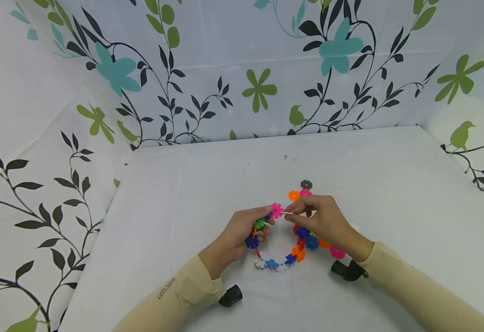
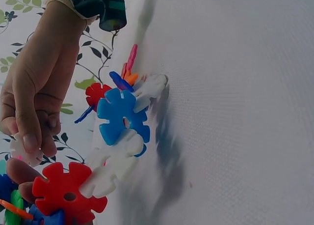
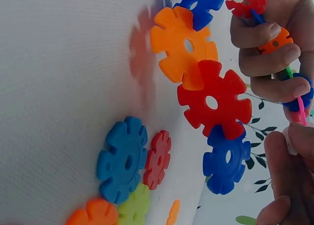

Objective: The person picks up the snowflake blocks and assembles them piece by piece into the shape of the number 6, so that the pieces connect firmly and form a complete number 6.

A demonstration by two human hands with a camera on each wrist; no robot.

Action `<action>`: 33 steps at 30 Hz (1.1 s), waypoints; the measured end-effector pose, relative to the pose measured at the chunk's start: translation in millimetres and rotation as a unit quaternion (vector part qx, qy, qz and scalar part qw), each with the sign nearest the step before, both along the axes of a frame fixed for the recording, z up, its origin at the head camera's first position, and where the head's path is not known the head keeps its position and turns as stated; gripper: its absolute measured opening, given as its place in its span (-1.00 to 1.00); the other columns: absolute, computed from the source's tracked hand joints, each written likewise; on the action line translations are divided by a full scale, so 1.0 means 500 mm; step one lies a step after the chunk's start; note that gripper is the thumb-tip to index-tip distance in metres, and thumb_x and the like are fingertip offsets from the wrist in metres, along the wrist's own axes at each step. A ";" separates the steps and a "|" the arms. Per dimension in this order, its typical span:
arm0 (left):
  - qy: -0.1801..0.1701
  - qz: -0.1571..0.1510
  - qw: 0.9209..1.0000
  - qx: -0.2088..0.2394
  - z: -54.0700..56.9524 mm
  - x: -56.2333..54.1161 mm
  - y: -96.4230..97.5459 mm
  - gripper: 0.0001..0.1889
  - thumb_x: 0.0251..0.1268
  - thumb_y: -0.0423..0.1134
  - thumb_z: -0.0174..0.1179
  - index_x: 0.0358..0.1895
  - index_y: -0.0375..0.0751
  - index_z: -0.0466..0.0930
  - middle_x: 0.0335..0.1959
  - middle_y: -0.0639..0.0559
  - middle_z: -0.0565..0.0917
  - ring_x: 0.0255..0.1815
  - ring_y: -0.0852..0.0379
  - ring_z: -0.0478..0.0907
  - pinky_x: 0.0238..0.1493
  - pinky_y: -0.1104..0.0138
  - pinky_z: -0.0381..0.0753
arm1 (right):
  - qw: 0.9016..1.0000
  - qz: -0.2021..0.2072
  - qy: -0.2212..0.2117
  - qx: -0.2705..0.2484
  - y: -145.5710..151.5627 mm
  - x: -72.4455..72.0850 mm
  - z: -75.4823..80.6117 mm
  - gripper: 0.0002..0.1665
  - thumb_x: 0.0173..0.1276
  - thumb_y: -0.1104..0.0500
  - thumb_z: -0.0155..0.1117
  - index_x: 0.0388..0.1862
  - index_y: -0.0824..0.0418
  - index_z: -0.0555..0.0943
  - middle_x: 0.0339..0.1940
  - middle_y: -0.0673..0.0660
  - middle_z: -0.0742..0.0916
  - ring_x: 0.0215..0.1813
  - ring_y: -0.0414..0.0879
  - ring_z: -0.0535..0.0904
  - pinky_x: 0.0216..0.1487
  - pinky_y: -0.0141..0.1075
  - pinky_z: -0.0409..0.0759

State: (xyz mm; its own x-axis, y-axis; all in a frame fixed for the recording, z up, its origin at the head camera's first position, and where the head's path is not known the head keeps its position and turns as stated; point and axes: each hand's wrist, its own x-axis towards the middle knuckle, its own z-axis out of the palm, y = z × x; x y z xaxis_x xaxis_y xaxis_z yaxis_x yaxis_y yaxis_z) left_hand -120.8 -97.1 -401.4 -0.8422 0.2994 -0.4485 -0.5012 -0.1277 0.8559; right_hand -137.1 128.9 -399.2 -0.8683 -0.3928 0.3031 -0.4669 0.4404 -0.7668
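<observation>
My left hand (image 1: 239, 230) grips one end of a chain of notched plastic flower discs, its fingers curled round the green (image 1: 259, 223) and dark blue discs (image 1: 251, 241). A pink disc (image 1: 276, 210) stands at that end. Between thumb and fingers my right hand (image 1: 325, 216) pinches a white disc (image 2: 24, 151), its edge against the pink one. From the left hand the chain curves down through a light blue disc (image 1: 272, 263) and an orange disc (image 1: 298, 253), then up to the right. Whether the white disc is slotted in, I cannot tell.
Loose discs lie under and around the right hand, among them a brown one (image 1: 306, 184), an orange one (image 1: 293, 195), a pink one (image 1: 337, 252) and a teal one (image 3: 122, 160). They rest on a white-covered table (image 1: 209, 180), backed by a leaf-patterned cloth (image 1: 225, 60).
</observation>
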 end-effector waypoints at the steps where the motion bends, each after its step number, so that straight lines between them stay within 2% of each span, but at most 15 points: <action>1: 0.003 0.000 1.000 -0.004 0.000 0.000 0.001 -0.62 0.46 0.00 0.22 -0.04 -0.31 0.68 -0.28 -0.02 0.68 -0.50 0.18 0.46 -0.49 0.47 0.47 | 1.000 -0.002 0.001 0.000 0.000 0.001 0.000 -0.80 0.20 0.21 0.58 -0.46 -0.01 0.68 -0.28 -0.16 0.80 -0.18 -0.23 0.67 -0.29 -0.25 0.60; 11: 0.004 0.003 1.000 -0.014 -0.006 0.002 0.004 -0.62 0.47 0.00 0.21 -0.03 -0.30 0.69 -0.28 -0.04 0.67 -0.49 0.18 0.48 -0.47 0.47 0.50 | 0.999 0.004 0.034 -0.032 -0.001 0.009 -0.009 -0.81 0.19 0.22 0.58 -0.44 0.01 0.70 -0.29 -0.16 0.81 -0.21 -0.22 0.68 -0.30 -0.32 0.55; 16: 0.008 0.000 1.000 -0.010 -0.010 0.002 0.006 -0.61 0.45 0.01 0.24 -0.04 -0.30 0.70 -0.30 -0.03 0.68 -0.48 0.17 0.51 -0.47 0.47 0.50 | 0.997 0.008 0.071 -0.038 0.000 0.014 -0.015 -0.75 0.17 0.29 0.59 -0.43 0.00 0.66 -0.29 -0.14 0.81 -0.22 -0.21 0.70 -0.31 -0.32 0.55; 21: 0.008 0.001 1.000 -0.014 -0.010 0.004 0.007 -0.61 0.43 0.01 0.25 -0.05 -0.30 0.70 -0.31 -0.06 0.67 -0.49 0.17 0.50 -0.47 0.47 0.50 | 0.991 0.015 0.130 -0.016 -0.001 0.017 -0.015 -0.68 0.06 0.42 0.60 -0.39 0.04 0.69 -0.27 -0.11 0.81 -0.21 -0.19 0.72 -0.37 -0.28 0.62; 24: 0.009 0.002 1.000 -0.022 -0.011 0.005 0.009 -0.61 0.43 0.02 0.26 -0.04 -0.29 0.71 -0.31 -0.09 0.67 -0.50 0.17 0.48 -0.47 0.47 0.50 | 0.988 0.013 0.155 -0.006 -0.004 0.019 -0.016 -0.70 0.04 0.42 0.61 -0.35 0.09 0.73 -0.28 -0.09 0.81 -0.23 -0.18 0.72 -0.39 -0.26 0.66; 27: 0.014 0.000 0.999 -0.031 -0.010 0.005 0.009 -0.61 0.43 0.02 0.25 -0.03 -0.29 0.71 -0.30 -0.13 0.67 -0.51 0.16 0.48 -0.46 0.46 0.52 | 0.991 0.007 0.136 -0.007 -0.005 0.018 -0.017 -0.74 0.07 0.38 0.62 -0.34 0.10 0.75 -0.29 -0.11 0.81 -0.26 -0.22 0.71 -0.36 -0.26 0.67; 30: 0.023 -0.007 0.999 -0.038 -0.010 0.003 0.009 -0.61 0.44 0.02 0.24 -0.01 -0.29 0.71 -0.27 -0.14 0.69 -0.49 0.16 0.51 -0.45 0.46 0.54 | 0.997 0.003 0.083 -0.006 -0.001 0.015 -0.015 -0.79 0.13 0.29 0.61 -0.32 0.05 0.76 -0.28 -0.16 0.80 -0.25 -0.27 0.70 -0.30 -0.23 0.65; 33: 0.029 -0.016 0.999 -0.041 -0.011 -0.001 0.006 -0.62 0.46 0.00 0.23 0.04 -0.27 0.70 -0.26 -0.10 0.70 -0.46 0.16 0.56 -0.41 0.44 0.58 | 1.000 0.017 0.022 0.010 0.010 0.011 -0.010 -0.78 0.17 0.15 0.61 -0.21 0.02 0.76 -0.24 -0.15 0.80 -0.19 -0.26 0.70 -0.22 -0.18 0.63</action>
State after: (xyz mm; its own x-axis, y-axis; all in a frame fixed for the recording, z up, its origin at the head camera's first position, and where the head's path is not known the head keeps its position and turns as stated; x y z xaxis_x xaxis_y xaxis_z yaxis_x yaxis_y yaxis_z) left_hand -121.4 -94.0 -406.9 -0.8577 0.2912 -0.4238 -0.4535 -0.0401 0.8903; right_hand -131.5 133.7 -404.3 -0.8396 -0.4291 0.3330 -0.5161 0.4389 -0.7356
